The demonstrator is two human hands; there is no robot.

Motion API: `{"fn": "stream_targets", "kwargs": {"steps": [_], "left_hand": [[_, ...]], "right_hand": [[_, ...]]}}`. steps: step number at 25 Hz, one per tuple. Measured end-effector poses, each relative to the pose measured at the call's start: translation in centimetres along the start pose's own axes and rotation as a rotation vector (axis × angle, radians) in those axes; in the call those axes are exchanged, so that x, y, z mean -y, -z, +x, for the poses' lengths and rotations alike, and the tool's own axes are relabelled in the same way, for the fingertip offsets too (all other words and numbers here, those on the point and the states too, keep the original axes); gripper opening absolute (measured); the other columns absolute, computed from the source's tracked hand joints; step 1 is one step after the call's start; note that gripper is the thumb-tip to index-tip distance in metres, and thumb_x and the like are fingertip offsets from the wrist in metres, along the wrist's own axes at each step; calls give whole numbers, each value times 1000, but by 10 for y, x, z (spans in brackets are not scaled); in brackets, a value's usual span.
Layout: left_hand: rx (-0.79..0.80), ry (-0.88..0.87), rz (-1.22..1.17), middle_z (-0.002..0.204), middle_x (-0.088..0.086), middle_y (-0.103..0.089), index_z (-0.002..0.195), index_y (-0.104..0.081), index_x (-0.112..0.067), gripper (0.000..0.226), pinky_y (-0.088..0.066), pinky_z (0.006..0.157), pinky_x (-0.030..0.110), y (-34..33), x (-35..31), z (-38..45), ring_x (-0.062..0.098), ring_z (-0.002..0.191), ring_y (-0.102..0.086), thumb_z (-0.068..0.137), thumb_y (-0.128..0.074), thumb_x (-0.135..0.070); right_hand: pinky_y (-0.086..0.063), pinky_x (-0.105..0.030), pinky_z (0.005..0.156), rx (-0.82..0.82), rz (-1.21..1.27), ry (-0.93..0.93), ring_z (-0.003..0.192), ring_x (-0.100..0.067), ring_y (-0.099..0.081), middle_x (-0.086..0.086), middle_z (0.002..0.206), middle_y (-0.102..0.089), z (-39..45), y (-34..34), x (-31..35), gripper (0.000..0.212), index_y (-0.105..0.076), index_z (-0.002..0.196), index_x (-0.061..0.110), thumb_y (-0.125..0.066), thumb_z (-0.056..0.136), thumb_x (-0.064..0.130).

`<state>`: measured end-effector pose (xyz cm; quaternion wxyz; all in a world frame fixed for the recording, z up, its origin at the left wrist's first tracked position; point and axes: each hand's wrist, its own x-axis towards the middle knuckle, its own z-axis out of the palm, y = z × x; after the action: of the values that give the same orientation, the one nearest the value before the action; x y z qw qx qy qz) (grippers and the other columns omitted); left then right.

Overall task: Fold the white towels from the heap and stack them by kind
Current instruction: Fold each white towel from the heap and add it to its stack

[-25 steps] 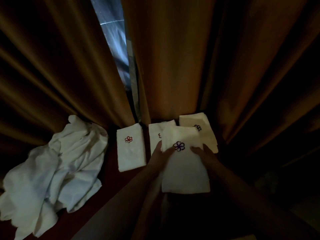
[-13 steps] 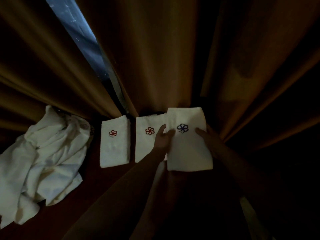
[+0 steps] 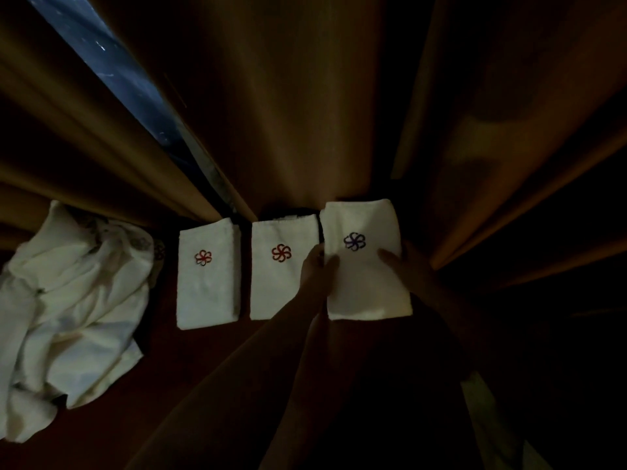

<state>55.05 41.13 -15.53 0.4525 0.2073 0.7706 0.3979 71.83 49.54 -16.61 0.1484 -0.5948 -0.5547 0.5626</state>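
A heap of unfolded white towels [image 3: 74,307] lies at the left on a dark red surface [image 3: 190,354]. Two folded white towels lie flat side by side, each with a red flower emblem: the left one [image 3: 207,293] and the middle one [image 3: 278,290]. To their right is a folded towel with a purple flower [image 3: 364,286]. My left hand [image 3: 317,271] pinches its left edge, thumb on top. My right hand [image 3: 405,266] holds its right edge the same way. Whatever lies under this towel is hidden.
Brown curtains [image 3: 305,113] hang right behind the towels and reach down to the surface. A narrow gap of window [image 3: 112,69] shows at the upper left. The room is dim, and the right side and foreground are too dark to read.
Both hands have carried the purple-flower towel away from me and to the right, over the folded towel that lay at the back right. That towel no longer shows.
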Motion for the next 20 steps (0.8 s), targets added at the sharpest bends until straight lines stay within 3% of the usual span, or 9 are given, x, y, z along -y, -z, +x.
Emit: {"fn": "stream_targets", "kwargs": {"steps": [2, 6, 9, 11, 13, 15, 18, 20], "left_hand": [[-5, -50, 4, 103, -9, -59, 128, -54, -22, 33, -52, 85, 32, 1, -6, 2, 8, 94, -58, 96, -54, -21], [43, 69, 117, 130, 7, -57, 139, -45, -18, 48, -50, 98, 44, -3, 1, 17, 24, 114, -57, 94, -57, -32], [65, 86, 187, 136, 10, -53, 144, -39, -18, 54, -48, 100, 45, -3, 3, 16, 26, 119, -54, 94, -57, -33], [45, -4, 290, 139, 10, -49, 145, -33, -18, 59, -46, 101, 44, 1, 3, 9, 26, 122, -51, 94, -58, -34], [-9, -201, 503, 144, 9, -40, 149, -27, -18, 67, -42, 104, 42, 7, 6, 1, 25, 127, -43, 92, -59, -35], [38, -420, 783, 150, 10, -32, 149, -29, -21, 61, -38, 108, 41, 10, 10, -6, 26, 134, -35, 95, -54, -34], [181, -412, 966, 156, 10, -24, 149, -29, -24, 55, -32, 112, 45, 15, 13, -14, 29, 140, -28, 99, -46, -34], [158, -380, 1060, 155, 12, -25, 151, -24, -22, 59, -31, 110, 45, 24, 19, -20, 30, 138, -30, 98, -45, -38]], "right_hand": [[-49, -43, 93, -68, 37, 9, 111, -23, -54, 0, 124, -54, 1, 0, 0, 63, -45, 137, 19, -66, 85, 47], [-45, -48, 101, -21, -47, 19, 121, -30, -51, -8, 136, -51, 7, 1, -7, 63, -41, 141, 17, -59, 89, 48], [-42, -49, 103, -34, -112, -29, 125, -32, -48, -11, 139, -48, 8, -3, -4, 68, -37, 143, 15, -60, 88, 48], [-42, -48, 102, -172, -328, 115, 125, -34, -45, -14, 139, -45, 2, -7, 0, 69, -36, 143, 12, -65, 86, 41], [-41, -48, 99, -283, -742, 429, 122, -36, -44, -18, 136, -45, -4, -11, 2, 65, -44, 138, 10, -71, 82, 29], [-42, -50, 98, -236, -960, 598, 122, -38, -48, -19, 135, -50, -8, -18, 3, 52, -56, 127, 9, -71, 80, 25], [-39, -49, 102, -135, -982, 528, 124, -38, -49, -21, 132, -54, -16, -28, 4, 50, -60, 124, 4, -69, 84, 33], [-34, -49, 106, -91, -1065, 517, 128, -38, -45, -22, 136, -50, -23, -32, 7, 55, -56, 129, 5, -66, 85, 37]]}}
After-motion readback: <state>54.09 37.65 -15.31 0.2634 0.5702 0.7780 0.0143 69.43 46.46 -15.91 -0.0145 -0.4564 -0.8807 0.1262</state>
